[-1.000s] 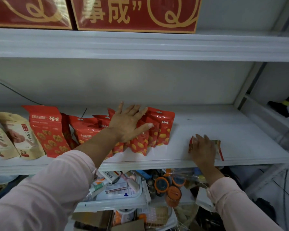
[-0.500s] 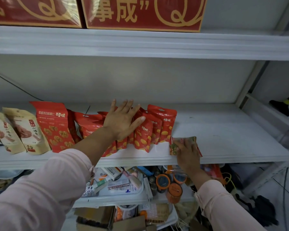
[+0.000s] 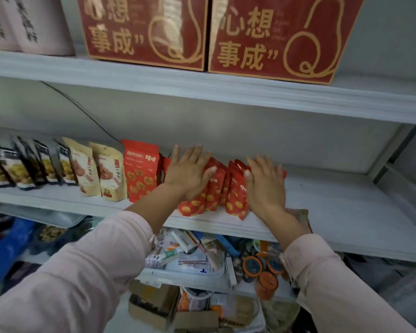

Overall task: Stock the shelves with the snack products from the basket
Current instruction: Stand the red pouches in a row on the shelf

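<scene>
On the middle shelf [image 3: 346, 239], both hands lie against a leaning row of small red pouches [image 3: 214, 193] that stand near the front edge. The left hand [image 3: 189, 174] reaches in from the lower left on a nearly straight forearm. Its palm faces away from the camera, its fingers are straight and slightly fanned, and it presses flat on the left part of the row with the thumb stretched out to the right across a pouch top. The right hand [image 3: 267, 188] comes up from the lower right. It is also flat and spread, fingers pointing up and back, and its palm rests against the right end of the row, covering the last pouch. Neither hand curls round or pinches anything. Both arms wear pale pink sleeves pushed back from the wrists.

A flat packet [image 3: 302, 215] lies on the shelf just beside the right wrist, partly hidden by it. Left of the left hand stands 1 taller red pouch [image 3: 141, 171], touching the row, then 2 beige pouches [image 3: 99, 173], then a line of dark pouches [image 3: 22, 167]. A thin cable [image 3: 82, 109] runs down the back wall.

2 red boxes [image 3: 274, 37] with gold lettering sit on the shelf above. Below, a white tray [image 3: 190, 267] holds mixed small packages next to orange-lidded jars [image 3: 252, 265].
</scene>
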